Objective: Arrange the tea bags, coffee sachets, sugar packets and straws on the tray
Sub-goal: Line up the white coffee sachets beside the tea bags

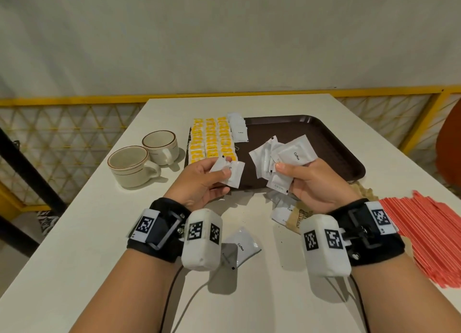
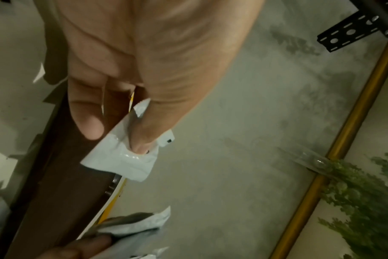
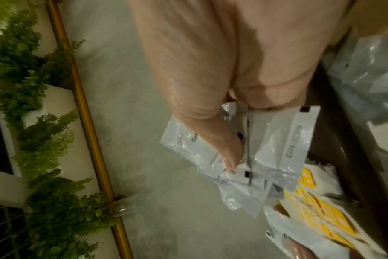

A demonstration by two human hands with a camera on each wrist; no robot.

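- The left hand [image 1: 199,180] pinches a couple of white coffee sachets [image 1: 228,173] between thumb and fingers, held just above the near left corner of the tray [image 1: 324,143].
- In the left wrist view the thumb presses onto a sachet [image 2: 124,157] with a fingertip behind it; the brown tray edge runs below.
- The right hand [image 1: 314,183] grips a fanned bundle of white sachets [image 1: 282,158], thumb on top and fingers curled beneath, over the near part of the tray; one is labelled "Coffee".
- The right wrist view shows the thumb pressing across several overlapping sachets [image 3: 266,149], with the yellow tea bags [image 3: 317,210] blurred beyond.
- On the tray's left end lie yellow-and-white tea bags [image 1: 212,140] in three neat rows, touching one another.
- Just right of them, a short stack of white sachets [image 1: 238,128] lies along the far edge of the tray.
- The rest of the dark brown tray is bare.
- On the white table [image 1: 99,233] near the person lies one loose coffee sachet [image 1: 243,248], partly hidden by the left wrist camera.
- More white sachets [image 1: 282,208] and brown packets [image 1: 296,220] lie off the tray, under the right wrist.
- A spread of red straws [image 1: 429,235] lies on the table at the right, well apart from the tray.
- Two beige cups [image 1: 147,158] stand side by side left of the tray.
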